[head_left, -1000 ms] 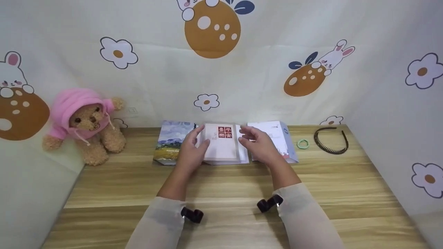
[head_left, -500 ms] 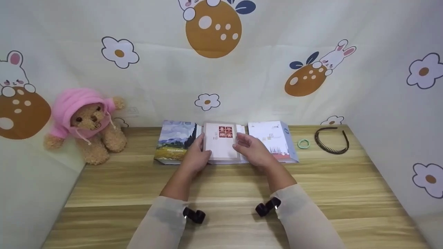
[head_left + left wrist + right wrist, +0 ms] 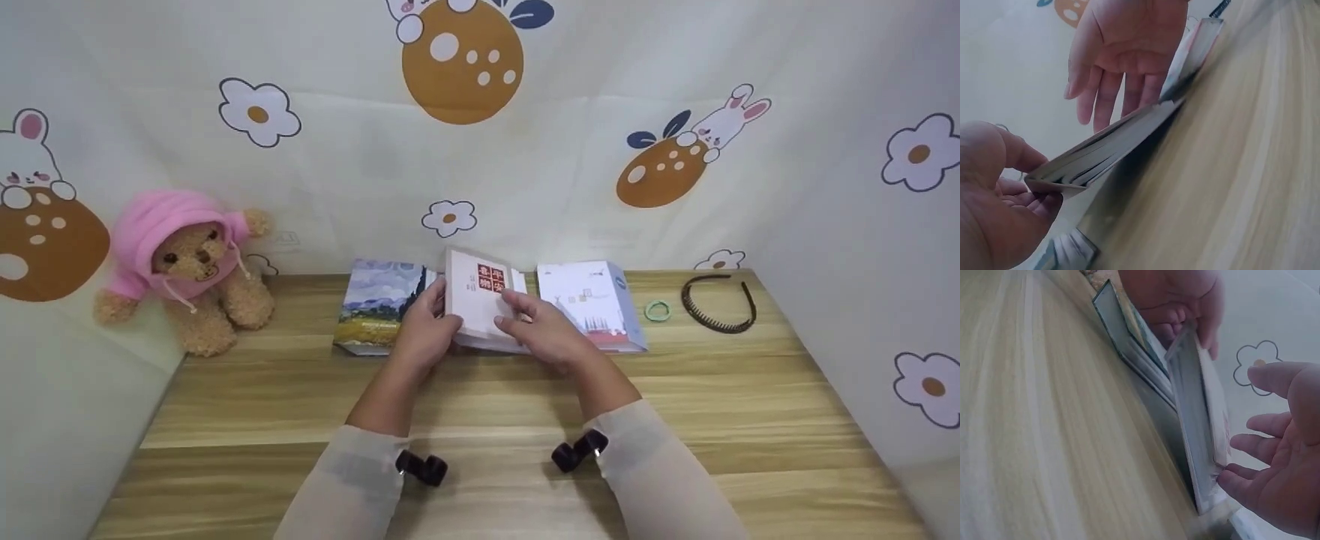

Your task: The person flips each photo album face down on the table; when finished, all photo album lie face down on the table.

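A cream photo album (image 3: 472,307) with four red character squares on its cover is tilted, its left side raised off the table. My left hand (image 3: 427,334) grips it at the left edge, thumb on the cover and fingers beneath, as the left wrist view of the album's page edges (image 3: 1100,149) confirms. At its right side my right hand (image 3: 551,330) has loosely spread fingers; in the right wrist view, the lower fingertips (image 3: 1233,478) are by the album's edge, and contact is hard to tell. A landscape-covered album (image 3: 371,311) lies left, a white album (image 3: 574,292) right.
A plush bear (image 3: 202,262) in a pink hood sits at the table's back left. On the right lie a green hair tie (image 3: 649,315) and a dark toothed headband (image 3: 709,322). A patterned curtain (image 3: 337,172) hangs behind the wooden table (image 3: 480,427).
Both hands have closed in on the middle album. Its left side has risen and it now tilts, with the left hand gripping it. The right hand has shifted slightly left.
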`<state>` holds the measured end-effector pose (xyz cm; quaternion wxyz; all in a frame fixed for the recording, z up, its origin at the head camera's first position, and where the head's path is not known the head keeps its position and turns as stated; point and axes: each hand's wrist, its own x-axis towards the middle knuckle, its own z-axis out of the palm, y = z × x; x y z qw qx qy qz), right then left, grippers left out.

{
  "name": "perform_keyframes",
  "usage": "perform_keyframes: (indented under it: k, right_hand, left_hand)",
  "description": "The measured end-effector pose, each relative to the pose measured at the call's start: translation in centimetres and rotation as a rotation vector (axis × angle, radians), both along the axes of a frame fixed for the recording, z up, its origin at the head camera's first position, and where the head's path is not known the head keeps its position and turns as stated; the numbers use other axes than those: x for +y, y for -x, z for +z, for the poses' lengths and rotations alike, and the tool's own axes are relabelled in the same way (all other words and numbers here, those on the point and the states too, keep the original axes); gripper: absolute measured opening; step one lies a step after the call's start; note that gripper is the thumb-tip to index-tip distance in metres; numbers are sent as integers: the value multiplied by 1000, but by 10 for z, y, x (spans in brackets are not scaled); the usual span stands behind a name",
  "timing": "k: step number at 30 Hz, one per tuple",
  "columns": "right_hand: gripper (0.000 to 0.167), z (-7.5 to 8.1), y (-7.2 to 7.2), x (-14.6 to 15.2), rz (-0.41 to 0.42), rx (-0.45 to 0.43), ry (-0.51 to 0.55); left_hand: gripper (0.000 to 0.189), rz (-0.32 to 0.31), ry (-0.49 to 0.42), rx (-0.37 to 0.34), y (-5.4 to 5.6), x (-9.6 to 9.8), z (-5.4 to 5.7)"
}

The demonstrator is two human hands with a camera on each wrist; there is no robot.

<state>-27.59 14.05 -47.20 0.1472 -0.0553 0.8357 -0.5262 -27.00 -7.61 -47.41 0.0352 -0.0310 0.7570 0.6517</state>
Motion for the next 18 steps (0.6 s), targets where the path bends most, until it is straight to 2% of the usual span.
perform_keyframes:
  k: [5,7,12,15,18]
  right_hand:
    - [66,8,-4,0,75,9,23]
    - [66,12,-5,0,101,12,45]
    - [63,19,-8,-4,131,37,184]
    - [63,22,-10,-7,129,39,306]
    - [66,23,-10,-9,90,33,353]
  left_hand:
    - [76,-28,-197,39,-9,7,16]
    - [73,-45,-236,71,-13,9,21]
    - [67,-75,-192,152,-18,13,29]
    - [65,-87,-173,170,-19,15,29]
    - [66,-108,-182,174,-19,17,29]
